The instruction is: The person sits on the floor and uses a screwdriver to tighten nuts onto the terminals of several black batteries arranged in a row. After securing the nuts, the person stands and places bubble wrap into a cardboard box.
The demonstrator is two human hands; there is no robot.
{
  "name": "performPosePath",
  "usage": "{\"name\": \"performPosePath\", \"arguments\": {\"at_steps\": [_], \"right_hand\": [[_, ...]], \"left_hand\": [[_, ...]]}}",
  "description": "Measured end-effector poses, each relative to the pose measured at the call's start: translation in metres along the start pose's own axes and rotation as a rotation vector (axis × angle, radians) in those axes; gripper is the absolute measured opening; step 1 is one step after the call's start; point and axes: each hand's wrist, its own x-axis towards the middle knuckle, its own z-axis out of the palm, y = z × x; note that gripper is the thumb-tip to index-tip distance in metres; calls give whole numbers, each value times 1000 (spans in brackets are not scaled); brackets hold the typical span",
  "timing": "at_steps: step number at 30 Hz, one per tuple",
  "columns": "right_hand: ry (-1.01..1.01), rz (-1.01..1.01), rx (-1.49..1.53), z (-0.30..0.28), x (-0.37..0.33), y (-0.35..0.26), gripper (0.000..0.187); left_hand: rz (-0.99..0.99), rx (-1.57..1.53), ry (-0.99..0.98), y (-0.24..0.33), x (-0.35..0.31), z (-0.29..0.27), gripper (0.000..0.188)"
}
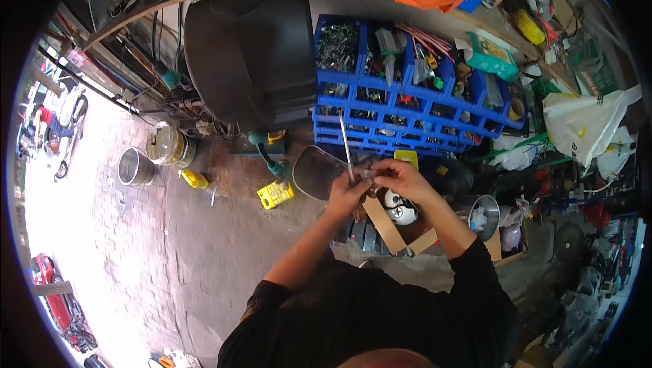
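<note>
My left hand (348,193) is closed, with a long thin pale rod (345,138) standing up from it toward the blue bins. Its exact kind cannot be made out. Close beside it, my right hand (402,179) pinches a small, partly clear piece (367,173) between the fingertips. The left fingertips meet the same piece, and fingers hide much of it. Just below the right hand sits an opened cardboard box (384,226) with a white and black round object (401,210) inside. A clear-walled tub (314,173) is left of the hands.
Blue stacked bins (360,99) full of small parts rise beyond my hands. A large dark panel (251,55) stands left of them. Yellow containers (275,195), a metal pot (136,167) and a bucket (166,145) are on the floor. A metal bowl (484,215) lies at right.
</note>
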Motion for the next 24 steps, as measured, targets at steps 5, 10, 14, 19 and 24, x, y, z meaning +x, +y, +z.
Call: {"name": "performPosePath", "arguments": {"at_steps": [5, 10, 14, 19, 24], "right_hand": [[10, -89, -297, 12, 30, -28, 34], [131, -76, -113, -31, 103, -29, 26], [364, -227, -327, -69, 191, -43, 28], [467, -360, -858, -60, 282, -78, 61], [626, -282, -913, -42, 359, -71, 87]], "left_hand": [[15, 21, 23, 9, 13, -25, 14], [-170, 123, -60, 27, 19, -52, 14], [-189, 182, -117, 29, 14, -55, 16], [-200, 303, -127, 15, 3, -74, 11], [-240, 323, -132, 29, -2, -87, 16]]}}
